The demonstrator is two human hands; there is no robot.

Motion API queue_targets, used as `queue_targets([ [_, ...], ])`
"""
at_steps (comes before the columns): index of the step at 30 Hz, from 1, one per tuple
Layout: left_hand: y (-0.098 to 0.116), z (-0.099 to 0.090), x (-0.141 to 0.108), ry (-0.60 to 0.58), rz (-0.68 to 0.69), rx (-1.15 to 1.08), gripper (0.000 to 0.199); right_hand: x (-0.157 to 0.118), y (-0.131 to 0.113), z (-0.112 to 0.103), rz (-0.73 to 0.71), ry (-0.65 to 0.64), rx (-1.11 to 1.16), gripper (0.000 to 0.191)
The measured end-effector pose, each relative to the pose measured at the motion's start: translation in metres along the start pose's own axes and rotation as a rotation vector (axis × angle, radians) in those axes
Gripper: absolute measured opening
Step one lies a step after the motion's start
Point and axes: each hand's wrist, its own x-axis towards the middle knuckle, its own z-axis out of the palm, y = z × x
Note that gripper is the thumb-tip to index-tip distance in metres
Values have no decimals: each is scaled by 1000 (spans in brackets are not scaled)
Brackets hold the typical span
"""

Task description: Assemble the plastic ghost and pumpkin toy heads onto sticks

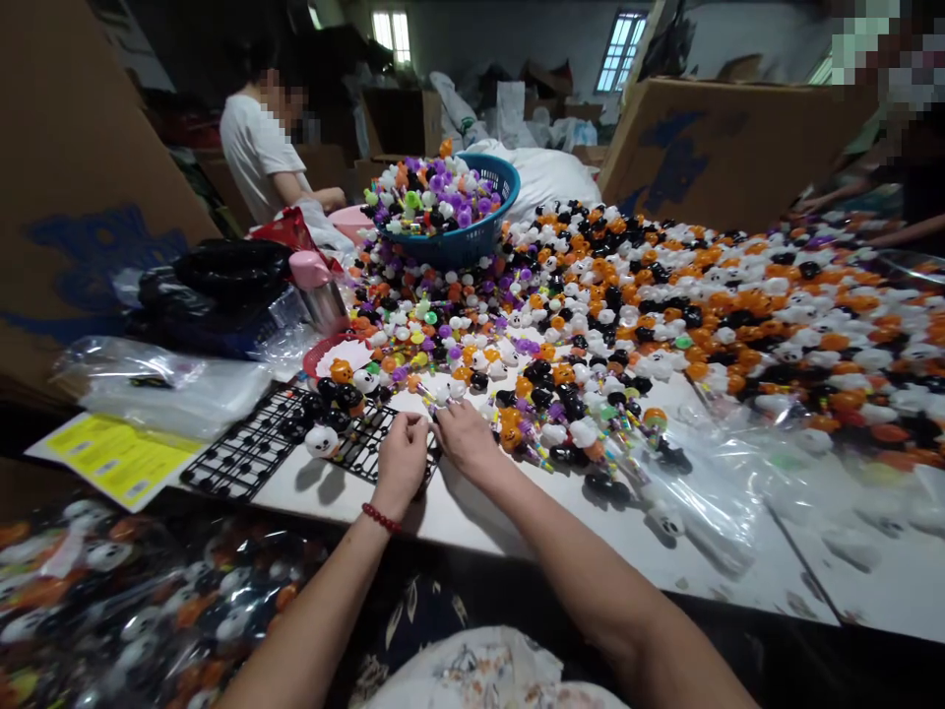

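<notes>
My left hand (pixel 403 455), with a red bead bracelet at the wrist, is closed over the right end of a black grid rack (pixel 367 443); what its fingers pinch is too small to name. Close beside it, my right hand (pixel 464 438) reaches to small pieces at the near edge of the pile, its fingertips by a white piece (pixel 456 387). Whether it grips that piece is unclear. On the rack's left part stand black, orange and white figures, among them a white skull head (pixel 322 441) and an orange pumpkin head (pixel 341 371).
A blue basket (pixel 508 182) heaped with small toys stands behind a wide pile (pixel 709 295) of orange, black and white pieces. Plastic bags (pixel 709 502) lie at right. A pink-lidded flask (pixel 317 290), a yellow sheet (pixel 110 458) and a person in white (pixel 258 148) are at left.
</notes>
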Motion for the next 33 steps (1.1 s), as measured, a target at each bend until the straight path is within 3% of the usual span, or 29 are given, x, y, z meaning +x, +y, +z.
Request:
queue_targets([
  [3,1,0,20,55,21,71,22,31,-9,15,57,-46,11,24],
  [5,0,2,31,55,27,102,22,38,-6,17,94,-47,19,23],
  [8,-2,9,47,34,115,162,21,26,5,8,135,-32,25,23],
  [12,0,25,70,-47,306,250,26,-15,24,-16,212,54,143,35],
  [15,6,42,86,-188,462,369,36,-46,36,-29,330,133,537,42],
  [20,11,68,104,-351,553,535,29,-78,40,-29,680,48,1660,35],
  [22,11,72,108,-355,555,517,26,-85,37,-27,716,55,1921,37],
  [24,12,72,109,-351,563,504,25,-90,33,-27,730,54,2018,39],
  [27,18,63,99,-332,539,358,29,-94,29,-33,728,48,2021,37],
  [31,26,43,65,-401,314,-157,43,-97,27,-48,639,92,2042,37],
  [33,28,34,43,-457,231,-297,44,-99,26,-53,579,115,2029,41],
])
